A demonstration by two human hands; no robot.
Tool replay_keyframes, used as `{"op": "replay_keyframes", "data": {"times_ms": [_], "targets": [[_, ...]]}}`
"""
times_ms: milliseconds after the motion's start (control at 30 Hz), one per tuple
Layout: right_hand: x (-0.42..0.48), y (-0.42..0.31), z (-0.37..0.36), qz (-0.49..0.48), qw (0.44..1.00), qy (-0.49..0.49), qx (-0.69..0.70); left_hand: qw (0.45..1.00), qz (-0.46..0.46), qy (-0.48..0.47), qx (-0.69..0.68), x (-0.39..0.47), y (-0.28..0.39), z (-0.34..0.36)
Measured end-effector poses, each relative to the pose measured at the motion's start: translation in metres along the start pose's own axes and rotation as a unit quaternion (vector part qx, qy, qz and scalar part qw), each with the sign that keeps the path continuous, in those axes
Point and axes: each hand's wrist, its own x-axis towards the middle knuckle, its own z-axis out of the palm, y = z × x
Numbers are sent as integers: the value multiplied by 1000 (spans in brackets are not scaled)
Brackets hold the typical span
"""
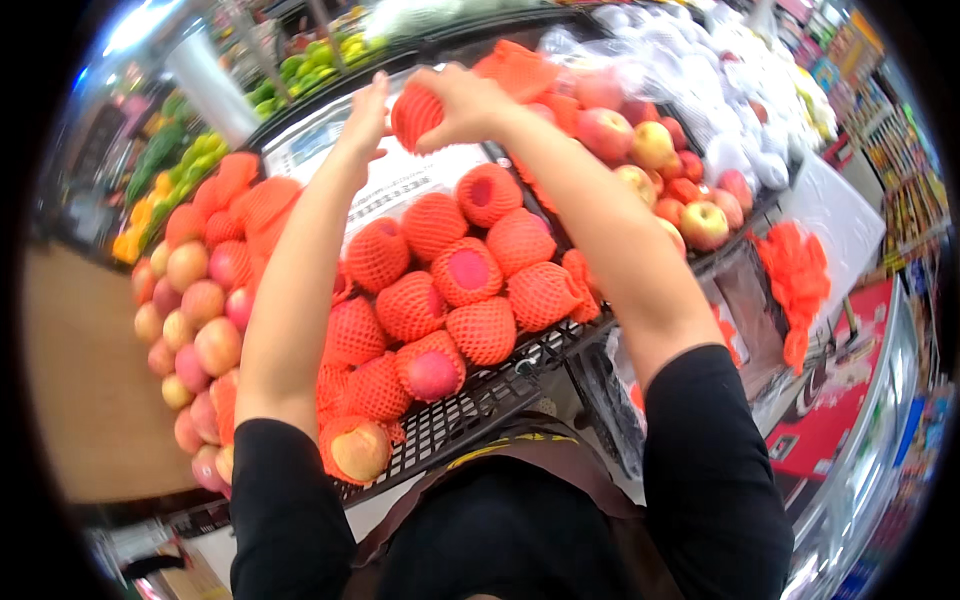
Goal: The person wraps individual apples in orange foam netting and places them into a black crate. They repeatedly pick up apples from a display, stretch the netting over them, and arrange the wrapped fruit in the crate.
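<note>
At the far part of the display, my right hand [469, 105] grips a round fruit in a red foam net [415, 118]. My left hand [367, 124] is just left of that fruit, fingers raised and apart, holding nothing that I can see. Beneath both hands lies a white printed sheet or box surface [401, 184]. Nearer to me, several fruits in red foam nets [466, 271] stand in rows. Some have their pink tops showing through the net openings. One paler fruit [360, 451] sits in its net at the front corner.
Bare apples [202, 302] are piled on the left, and more apples [651, 145] on the right. A black plastic grid rack [450, 427] edges the display in front. Loose red foam nets [796, 277] lie at right beside a white board [840, 210]. White-netted fruit [739, 97] fills the far right.
</note>
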Motion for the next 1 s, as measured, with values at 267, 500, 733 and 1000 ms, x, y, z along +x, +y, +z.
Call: {"op": "replay_keyframes", "data": {"times_ms": [267,500,733,1000], "targets": [[-15,20,58,172,976,-125,-41,988,-25,-145,54,24,-69,28],[-263,19,-15,120,813,569,26,904,120,-157,379,38,-101,11],[-665,114,162,863,415,285,-39,830,260,-94,484,71,-103,25],[-619,133,98,920,277,277,6,740,507,-179,405,-141,7,197]]}}
